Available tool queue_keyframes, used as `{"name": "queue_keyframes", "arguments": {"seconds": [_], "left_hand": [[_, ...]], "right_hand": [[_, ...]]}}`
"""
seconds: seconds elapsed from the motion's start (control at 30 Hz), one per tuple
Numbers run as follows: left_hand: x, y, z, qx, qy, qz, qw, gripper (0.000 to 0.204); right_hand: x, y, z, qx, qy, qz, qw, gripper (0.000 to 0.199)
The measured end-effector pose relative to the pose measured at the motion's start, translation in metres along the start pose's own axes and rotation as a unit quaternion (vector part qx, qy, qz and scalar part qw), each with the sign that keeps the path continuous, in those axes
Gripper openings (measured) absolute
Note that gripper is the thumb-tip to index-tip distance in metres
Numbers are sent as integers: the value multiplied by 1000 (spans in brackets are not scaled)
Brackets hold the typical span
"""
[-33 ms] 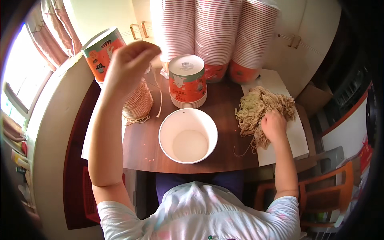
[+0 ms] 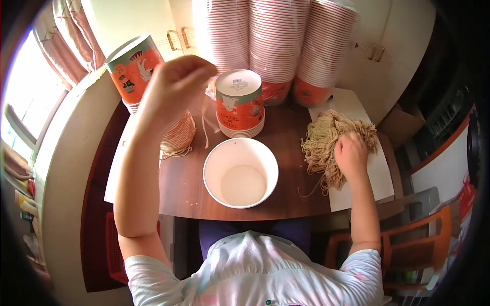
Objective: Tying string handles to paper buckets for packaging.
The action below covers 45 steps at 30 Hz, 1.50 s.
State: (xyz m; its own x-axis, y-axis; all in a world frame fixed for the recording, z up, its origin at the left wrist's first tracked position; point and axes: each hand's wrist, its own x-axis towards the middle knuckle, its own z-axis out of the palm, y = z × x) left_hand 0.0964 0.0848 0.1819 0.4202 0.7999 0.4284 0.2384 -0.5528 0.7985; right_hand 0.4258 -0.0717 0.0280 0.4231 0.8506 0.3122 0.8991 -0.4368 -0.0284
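Note:
A white paper bucket stands mouth up at the table's front middle, its inside bare and a small hole near its far rim. Raised at the left, my left hand has its fingers pinched together, and a thin cord dangles beneath them. Over on the right, my right hand rests on a heap of beige cords, fingers curled into it with their tips hidden. Beneath my left wrist, partly covered, is a spool of pink-and-white twine.
Upside-down orange printed buckets are nested behind the open one. Tall wrapped stacks of buckets line the back. Another printed bucket stands at the far left. White boards lie under the cords; a wooden chair is at right.
My left hand has shifted slightly right, toward the nested buckets, and the dangling cord has swung with it. My right hand has barely moved on the cord heap.

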Motion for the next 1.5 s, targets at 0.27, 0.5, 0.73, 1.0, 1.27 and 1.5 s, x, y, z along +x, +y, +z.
{"name": "queue_keyframes", "arguments": {"seconds": [0.27, 0.5, 0.73, 1.0, 1.27, 1.5], "left_hand": [[-24, 18, 52, -31, -284, -23, 958, 12], [-56, -13, 33, -79, -333, -88, 935, 17], [-92, -44, 27, -135, -331, -198, 913, 25], [-91, -30, 35, -130, -326, -186, 918, 30], [-83, -45, 41, -188, -302, -229, 906, 32], [-87, -65, 38, -256, -305, -269, 877, 30]], "right_hand": [[8, -114, -73, 797, -213, -217, 521, 76], [-5, -110, -89, 657, -218, -167, 701, 8], [-15, -88, -77, 614, -247, -131, 738, 9], [-17, -109, -65, 485, -130, -333, 798, 70], [-27, -155, -50, 697, -335, -182, 607, 44], [-35, -158, -45, 581, -92, -280, 759, 17]]}}
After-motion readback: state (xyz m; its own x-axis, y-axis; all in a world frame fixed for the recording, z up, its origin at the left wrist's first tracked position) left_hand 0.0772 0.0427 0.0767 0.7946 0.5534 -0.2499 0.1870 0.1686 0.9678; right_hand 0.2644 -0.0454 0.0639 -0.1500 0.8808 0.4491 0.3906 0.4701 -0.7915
